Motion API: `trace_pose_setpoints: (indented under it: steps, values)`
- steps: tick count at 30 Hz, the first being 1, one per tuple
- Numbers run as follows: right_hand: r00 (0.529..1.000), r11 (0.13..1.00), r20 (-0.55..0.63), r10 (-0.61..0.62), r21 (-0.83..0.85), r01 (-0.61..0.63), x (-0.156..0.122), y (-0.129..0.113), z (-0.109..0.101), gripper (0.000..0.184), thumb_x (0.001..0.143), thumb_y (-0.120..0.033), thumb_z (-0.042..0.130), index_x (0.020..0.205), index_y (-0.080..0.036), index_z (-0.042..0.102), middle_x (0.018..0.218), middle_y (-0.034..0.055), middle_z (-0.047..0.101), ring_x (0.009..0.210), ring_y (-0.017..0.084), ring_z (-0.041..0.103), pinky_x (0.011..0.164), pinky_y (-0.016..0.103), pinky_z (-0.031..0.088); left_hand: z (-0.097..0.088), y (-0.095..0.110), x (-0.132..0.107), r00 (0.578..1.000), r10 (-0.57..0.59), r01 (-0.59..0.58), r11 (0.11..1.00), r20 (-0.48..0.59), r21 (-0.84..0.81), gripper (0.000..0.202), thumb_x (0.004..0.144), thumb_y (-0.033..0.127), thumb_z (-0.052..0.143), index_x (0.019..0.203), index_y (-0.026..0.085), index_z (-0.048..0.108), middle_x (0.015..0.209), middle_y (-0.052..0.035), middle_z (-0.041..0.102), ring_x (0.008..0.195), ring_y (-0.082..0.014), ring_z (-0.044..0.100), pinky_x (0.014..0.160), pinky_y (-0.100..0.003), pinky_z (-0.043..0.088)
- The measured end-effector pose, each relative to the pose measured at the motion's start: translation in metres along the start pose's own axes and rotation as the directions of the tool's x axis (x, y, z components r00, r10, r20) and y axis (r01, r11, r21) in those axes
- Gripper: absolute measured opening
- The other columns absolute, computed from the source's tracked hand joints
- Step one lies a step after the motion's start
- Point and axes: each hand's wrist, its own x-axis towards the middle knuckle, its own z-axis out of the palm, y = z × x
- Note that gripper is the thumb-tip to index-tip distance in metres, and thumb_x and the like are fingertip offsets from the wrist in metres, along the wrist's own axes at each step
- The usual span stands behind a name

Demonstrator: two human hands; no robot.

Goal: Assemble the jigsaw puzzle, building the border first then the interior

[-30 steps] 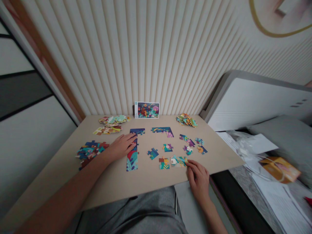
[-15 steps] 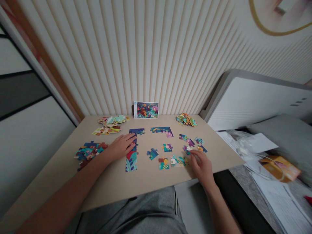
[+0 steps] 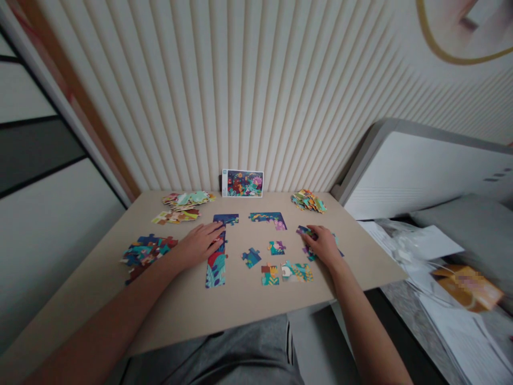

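Note:
My left hand (image 3: 200, 245) lies with outstretched fingers on the left strip of joined puzzle pieces (image 3: 217, 270), covering part of it. At the right, my right hand (image 3: 325, 246) reaches over a loose cluster of pieces, thumb and forefinger closed at a dark blue puzzle piece (image 3: 301, 230); the hand hides much of the cluster. A joined top-right corner section (image 3: 266, 216) lies between the hands, farther back. Nearer me are a blue piece (image 3: 251, 258), a teal-and-pink piece (image 3: 277, 247), a yellow-leaf piece (image 3: 270, 275) and a joined bottom strip (image 3: 297, 271).
A picture card (image 3: 242, 183) of the puzzle leans against the ribbed wall. Piles of pieces sit at the back left (image 3: 188, 200), left (image 3: 148, 251) and back right (image 3: 308, 201). The table's front edge is close to my lap; a bed with papers (image 3: 460, 331) stands at right.
My right hand has moved up and away from the white-marked piece near the bottom strip to the upper pieces of the right cluster. My left hand stays on the left strip.

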Motion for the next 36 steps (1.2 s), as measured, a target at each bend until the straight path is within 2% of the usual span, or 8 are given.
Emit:
trace_pose_setpoints:
  steps: [2,5,9,18,22,36]
  values:
    - [0.996,0.998,-0.068,0.059,-0.002,-0.059,-0.003,0.003,-0.005,0.044,0.091,-0.052,0.061,0.118,-0.019,0.073,0.108,0.0136,0.072,0.101,0.028,0.065,0.090,0.036,0.046,0.000,0.000,0.000,1.000,0.001,-0.001,1.000,0.000,-0.002,0.051,0.105,0.045,0.034,0.145,0.021,0.054,0.154,-0.0113,0.049,0.142,-0.0273,0.044,0.119,-0.047,0.035]
    - [0.961,0.979,-0.201,0.191,-0.030,-0.201,-0.005,0.012,-0.013,0.049,0.093,-0.056,0.055,0.115,-0.016,0.074,0.109,0.0171,0.071,0.100,0.030,0.064,0.088,0.039,0.045,-0.001,0.001,0.000,1.000,0.001,-0.001,1.000,-0.012,-0.009,0.051,0.105,0.045,0.034,0.144,0.020,0.056,0.153,-0.0119,0.050,0.142,-0.0280,0.045,0.118,-0.048,0.036]
    - [0.928,0.948,-0.228,0.295,-0.050,-0.314,-0.007,0.023,-0.016,0.054,0.091,-0.060,0.054,0.111,-0.015,0.076,0.103,0.0200,0.071,0.094,0.031,0.064,0.083,0.040,0.045,-0.001,0.002,0.000,1.000,0.000,-0.001,1.000,-0.020,-0.009,0.051,0.105,0.045,0.034,0.144,0.021,0.056,0.153,-0.0115,0.050,0.142,-0.0278,0.045,0.119,-0.048,0.035]
    - [0.952,0.969,-0.185,0.242,-0.003,-0.247,-0.008,0.016,-0.005,0.050,0.091,-0.060,0.057,0.108,-0.017,0.076,0.104,0.0172,0.072,0.095,0.029,0.065,0.084,0.038,0.046,-0.007,0.007,0.001,1.000,-0.007,0.007,1.000,-0.002,0.026,0.052,0.105,0.045,0.033,0.144,0.020,0.056,0.154,-0.0121,0.049,0.140,-0.0288,0.048,0.118,-0.050,0.035]
    - [0.956,0.969,-0.169,0.239,-0.016,-0.245,-0.008,0.013,-0.004,0.052,0.090,-0.062,0.057,0.109,-0.017,0.076,0.103,0.0172,0.071,0.094,0.029,0.065,0.083,0.038,0.046,-0.005,0.006,0.001,1.000,-0.016,0.016,1.000,-0.015,0.009,0.051,0.104,0.046,0.033,0.144,0.023,0.056,0.153,-0.0113,0.051,0.140,-0.0285,0.047,0.119,-0.050,0.034]
    - [0.956,0.967,-0.157,0.248,-0.012,-0.253,-0.008,0.014,-0.004,0.051,0.090,-0.060,0.059,0.108,-0.017,0.077,0.101,0.0171,0.072,0.091,0.029,0.064,0.081,0.037,0.046,-0.005,0.006,0.001,1.000,-0.019,0.019,1.000,-0.003,0.018,0.051,0.104,0.046,0.033,0.143,0.022,0.057,0.153,-0.0108,0.050,0.140,-0.0288,0.047,0.118,-0.049,0.034]
